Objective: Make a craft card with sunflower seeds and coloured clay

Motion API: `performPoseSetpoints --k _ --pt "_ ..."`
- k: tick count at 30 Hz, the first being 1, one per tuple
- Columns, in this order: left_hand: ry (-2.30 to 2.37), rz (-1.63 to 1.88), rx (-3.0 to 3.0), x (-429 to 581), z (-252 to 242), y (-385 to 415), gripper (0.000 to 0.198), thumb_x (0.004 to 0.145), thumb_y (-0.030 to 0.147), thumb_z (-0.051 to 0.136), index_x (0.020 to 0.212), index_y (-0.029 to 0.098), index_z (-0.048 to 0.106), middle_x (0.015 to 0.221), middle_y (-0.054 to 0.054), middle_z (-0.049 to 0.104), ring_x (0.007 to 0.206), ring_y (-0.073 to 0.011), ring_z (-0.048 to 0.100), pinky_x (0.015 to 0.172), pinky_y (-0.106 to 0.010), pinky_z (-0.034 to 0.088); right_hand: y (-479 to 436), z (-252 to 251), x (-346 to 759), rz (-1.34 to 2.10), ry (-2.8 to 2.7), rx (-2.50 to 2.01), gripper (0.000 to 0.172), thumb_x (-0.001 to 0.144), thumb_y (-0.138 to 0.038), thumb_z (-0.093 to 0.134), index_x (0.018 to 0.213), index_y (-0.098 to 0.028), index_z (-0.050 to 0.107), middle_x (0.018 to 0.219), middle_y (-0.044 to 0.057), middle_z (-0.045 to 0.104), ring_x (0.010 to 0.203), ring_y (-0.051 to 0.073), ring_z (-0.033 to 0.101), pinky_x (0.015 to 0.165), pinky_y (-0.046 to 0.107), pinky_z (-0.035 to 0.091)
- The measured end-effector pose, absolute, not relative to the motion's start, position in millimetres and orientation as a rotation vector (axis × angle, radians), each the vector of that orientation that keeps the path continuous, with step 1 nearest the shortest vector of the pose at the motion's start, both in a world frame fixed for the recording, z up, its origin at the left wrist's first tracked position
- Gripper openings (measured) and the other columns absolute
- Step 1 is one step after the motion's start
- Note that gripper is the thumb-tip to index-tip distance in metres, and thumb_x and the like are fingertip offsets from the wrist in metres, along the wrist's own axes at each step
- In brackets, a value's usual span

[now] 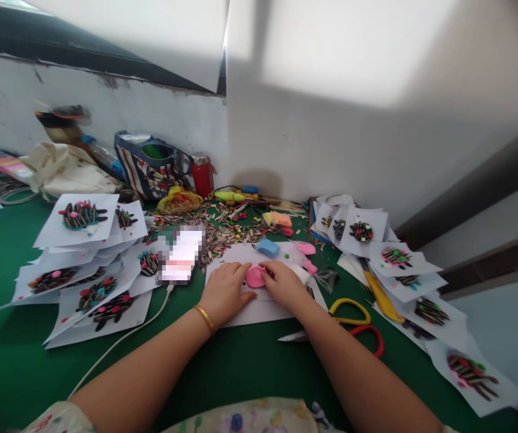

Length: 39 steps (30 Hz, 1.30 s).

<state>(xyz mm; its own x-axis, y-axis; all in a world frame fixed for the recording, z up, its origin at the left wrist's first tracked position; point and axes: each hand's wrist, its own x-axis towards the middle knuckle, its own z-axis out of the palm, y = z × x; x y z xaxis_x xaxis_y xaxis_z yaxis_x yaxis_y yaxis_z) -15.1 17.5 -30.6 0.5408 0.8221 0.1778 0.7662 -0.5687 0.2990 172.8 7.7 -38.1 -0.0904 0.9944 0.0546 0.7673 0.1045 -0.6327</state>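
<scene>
A flattened oval of pink modelling clay (255, 277) lies on a white sheet of paper (252, 314) in front of me. My left hand (226, 293) rests on the sheet at the clay's left side, fingers stretched and thumb apart. On the clay's right edge, my right hand (283, 287) has thumb and forefinger pinched together; anything between them is too small to make out. Just beyond the hands sit a blue lump of clay (266, 247) and more pink pieces (306, 248). White clay (301, 275) shows beside my right hand.
Scissors (292, 337) lie under my right forearm. Papers with seed-and-clay figures stand stacked at left (76, 222) and right (421, 264). A phone (180, 255) with its cable, scattered striped seeds (222, 234), a red flask (202, 174) and a bag (150, 165) are around.
</scene>
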Motion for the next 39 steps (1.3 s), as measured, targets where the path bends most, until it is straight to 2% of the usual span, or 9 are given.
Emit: performPoseSetpoints --k 7,15,20,26,32,35,39 --pt "1.35 0.461 2.582 -15 -32 17 0.069 0.075 0.042 0.073 0.135 0.021 0.047 0.122 -0.01 0.058 0.114 -0.0279 0.051 0.099 -0.041 0.039 13 -34 171 0.866 -1.644 -1.577 0.025 0.082 -0.02 0.053 0.103 -0.019 0.067 0.101 0.005 0.069 0.088 0.018 0.062 0.083 0.031 0.048" --pt "1.346 0.471 2.583 -16 -32 17 0.073 0.074 0.042 0.074 0.137 0.02 0.045 0.122 -0.01 0.059 0.113 -0.0282 0.051 0.099 -0.041 0.039 16 -35 171 0.99 -1.602 -1.501 0.025 0.08 -0.021 0.051 0.099 -0.02 0.067 0.099 0.002 0.07 0.087 0.017 0.063 0.081 0.031 0.048" --pt "1.348 0.496 2.588 -17 -34 18 0.067 0.077 0.043 0.071 0.135 0.021 0.046 0.121 -0.01 0.059 0.113 -0.0279 0.052 0.097 -0.04 0.04 14 -41 172 0.915 -1.66 -1.508 0.026 0.081 -0.019 0.051 0.102 -0.02 0.066 0.102 0.003 0.069 0.089 0.018 0.062 0.084 0.032 0.048" --pt "1.372 0.481 2.619 -11 -32 20 0.043 0.09 0.041 0.055 0.129 0.023 0.052 0.114 -0.008 0.061 0.106 -0.0258 0.053 0.093 -0.04 0.041 14 -43 172 0.875 -1.733 -1.508 0.026 0.083 -0.019 0.052 0.106 -0.02 0.066 0.104 0.006 0.068 0.096 0.02 0.061 0.088 0.035 0.047" --pt "1.432 0.433 2.639 -6 -30 19 0.044 0.087 0.049 0.056 0.125 0.026 0.055 0.109 -0.007 0.06 0.101 -0.0263 0.052 0.087 -0.039 0.041 15 -42 177 0.86 -1.801 -1.475 0.028 0.087 -0.021 0.05 0.11 -0.021 0.066 0.111 0.006 0.068 0.103 0.02 0.061 0.094 0.036 0.045" --pt "1.449 0.427 2.646 -5 -31 18 0.043 0.087 0.045 0.059 0.125 0.026 0.056 0.111 -0.008 0.058 0.103 -0.0261 0.051 0.09 -0.04 0.041 14 -41 184 0.803 -1.829 -1.503 0.031 0.091 -0.022 0.045 0.115 -0.02 0.064 0.118 0.008 0.066 0.11 0.02 0.059 0.099 0.036 0.042" --pt "1.457 0.421 2.645 -4 -30 17 0.037 0.086 0.042 0.059 0.12 0.026 0.059 0.11 -0.008 0.058 0.104 -0.0261 0.05 0.092 -0.041 0.04 11 -33 192 0.699 -1.931 -1.552 0.031 0.091 -0.016 0.044 0.115 -0.018 0.063 0.114 0.009 0.065 0.107 0.02 0.058 0.096 0.035 0.043"
